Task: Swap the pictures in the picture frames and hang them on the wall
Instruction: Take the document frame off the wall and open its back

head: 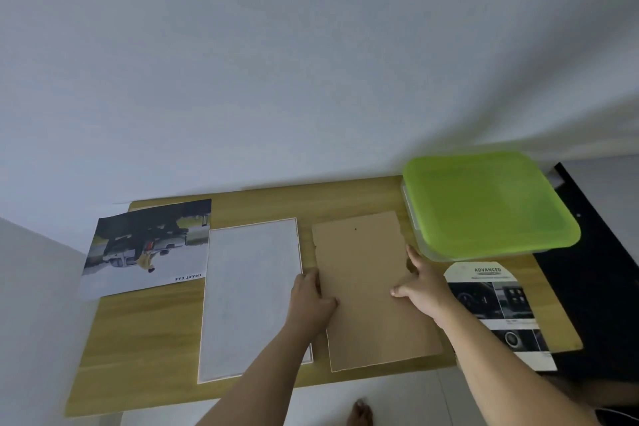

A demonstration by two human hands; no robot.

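The step in hand looked like the swap itself, with a frame opened and its parts laid out on the table (145, 339). Both hands held the brown cardboard backing board (366, 273). The left hand (311, 297) gripped its left edge with the thumb on top. The right hand (420, 287) gripped the right edge, thumb pressed on the face and forefinger laid along the edge. Whether the board lay flat or was lifted a little could not be told.

Just beside the left hand, on its outer side, lay a white-edged picture frame (249, 287), pale grey inside, with no picture showing in it. Farther out on that side lay the SMART CAR picture (148, 249), loose and overhanging the table's left edge. Near the right forearm, on its outer side, lay the ADVANCED picture (498, 301), also loose.

Judging from this, no picture had yet been seated. The next move would call for laying the right print squarely in the frame and then setting the board down over it, corners matched, without creasing the paper. Nothing hung on the wall (276, 62) yet.

Beyond the right hand stood a clear plastic box with a green lid (484, 201), the lid on. What it held could not be seen.
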